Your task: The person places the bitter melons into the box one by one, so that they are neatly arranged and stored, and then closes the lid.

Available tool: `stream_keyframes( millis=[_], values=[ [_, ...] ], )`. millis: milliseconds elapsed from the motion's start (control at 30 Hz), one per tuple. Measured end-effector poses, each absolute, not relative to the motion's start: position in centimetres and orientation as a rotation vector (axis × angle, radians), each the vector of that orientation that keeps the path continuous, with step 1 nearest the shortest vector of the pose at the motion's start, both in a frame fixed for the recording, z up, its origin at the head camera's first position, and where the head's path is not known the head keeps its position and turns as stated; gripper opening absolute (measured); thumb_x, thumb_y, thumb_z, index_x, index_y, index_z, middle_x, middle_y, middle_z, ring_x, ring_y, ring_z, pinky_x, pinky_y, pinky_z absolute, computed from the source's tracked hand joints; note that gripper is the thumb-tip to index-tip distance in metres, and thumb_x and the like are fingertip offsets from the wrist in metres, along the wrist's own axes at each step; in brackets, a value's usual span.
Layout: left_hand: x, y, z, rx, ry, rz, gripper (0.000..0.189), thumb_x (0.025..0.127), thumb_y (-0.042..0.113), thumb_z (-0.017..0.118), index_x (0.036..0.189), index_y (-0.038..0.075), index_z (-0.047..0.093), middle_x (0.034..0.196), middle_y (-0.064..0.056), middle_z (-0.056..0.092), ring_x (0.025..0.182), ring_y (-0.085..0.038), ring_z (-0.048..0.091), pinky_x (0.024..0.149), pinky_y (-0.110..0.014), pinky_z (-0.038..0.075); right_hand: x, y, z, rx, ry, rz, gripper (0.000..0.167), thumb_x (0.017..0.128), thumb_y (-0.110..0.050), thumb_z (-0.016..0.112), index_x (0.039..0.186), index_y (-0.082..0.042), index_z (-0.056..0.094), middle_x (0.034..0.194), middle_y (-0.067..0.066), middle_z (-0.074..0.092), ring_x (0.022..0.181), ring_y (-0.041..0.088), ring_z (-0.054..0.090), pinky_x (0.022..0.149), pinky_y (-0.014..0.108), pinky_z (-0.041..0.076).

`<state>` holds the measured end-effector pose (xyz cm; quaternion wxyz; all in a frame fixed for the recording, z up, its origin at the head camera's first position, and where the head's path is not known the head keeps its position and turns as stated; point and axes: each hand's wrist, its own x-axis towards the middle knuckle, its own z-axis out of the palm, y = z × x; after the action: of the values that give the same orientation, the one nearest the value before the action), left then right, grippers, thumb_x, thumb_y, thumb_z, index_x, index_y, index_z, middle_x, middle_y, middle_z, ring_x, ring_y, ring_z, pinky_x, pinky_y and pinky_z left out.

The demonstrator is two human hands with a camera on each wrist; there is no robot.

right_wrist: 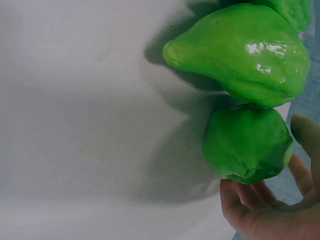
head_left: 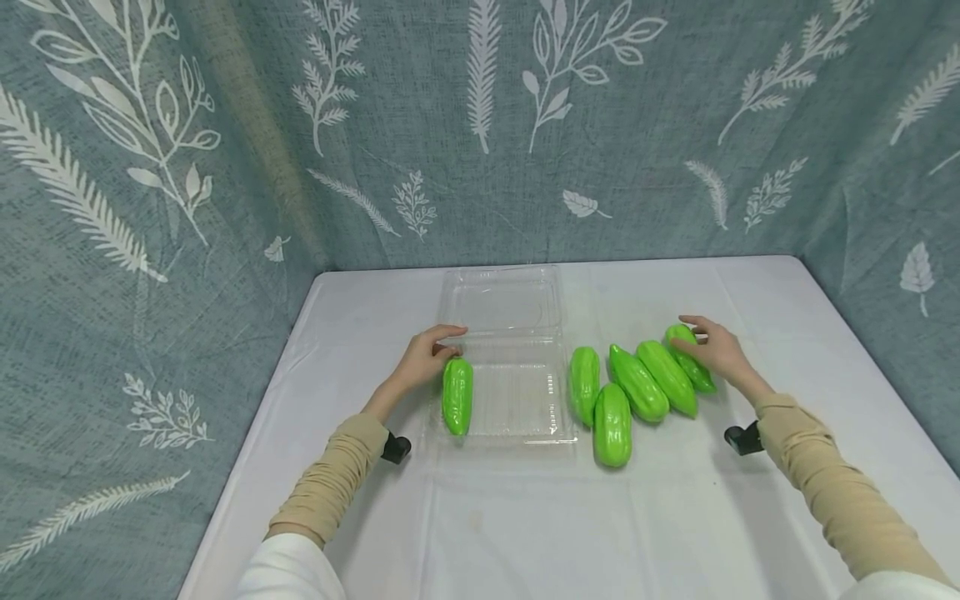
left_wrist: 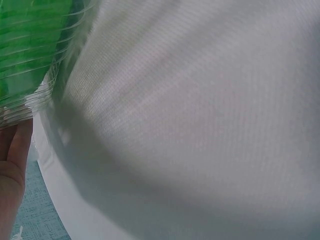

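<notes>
A clear plastic clamshell container (head_left: 517,404) lies with its lid (head_left: 502,300) folded back. One green gourd (head_left: 457,396) lies lengthwise along the container's left side. My left hand (head_left: 423,358) grips the container at its back left corner, by the gourd's far end. In the left wrist view its fingers (left_wrist: 21,142) meet the ribbed clear wall (left_wrist: 50,82), with green showing through. On the right, my right hand (head_left: 716,346) holds the rightmost gourd (right_wrist: 247,142), thumb on one side and fingers on the other. That gourd lies close against its neighbour (right_wrist: 245,55).
Several more green gourds lie right of the container, the nearest one (head_left: 583,383) beside its right edge and another (head_left: 613,425) closer to the front. A white cloth (head_left: 525,525) covers the table. Blue-grey curtains (head_left: 450,200) with white leaf prints hang behind and at both sides.
</notes>
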<state>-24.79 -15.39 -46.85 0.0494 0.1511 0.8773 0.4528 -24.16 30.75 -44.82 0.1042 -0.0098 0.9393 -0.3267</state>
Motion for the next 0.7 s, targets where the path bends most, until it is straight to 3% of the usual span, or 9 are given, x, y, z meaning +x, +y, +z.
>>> stream_keyframes(
  millis=[700],
  values=[
    [-24.62,-15.31,-46.57,0.457,2.672,1.381,0.038,0.092,-0.008,0.051,0.129,-0.001,0.056,0.136,-0.019,0.052,0.101,-0.033,0.066,0.087,-0.034,0.059,-23.86,30.81,-45.67,-0.008,2.747,-1.014,0.066,0.098,-0.035,0.051,0.146,0.003,0.027,0.141,0.039,0.031,0.127,0.054,0.034,0.103,0.065,0.038]
  ],
)
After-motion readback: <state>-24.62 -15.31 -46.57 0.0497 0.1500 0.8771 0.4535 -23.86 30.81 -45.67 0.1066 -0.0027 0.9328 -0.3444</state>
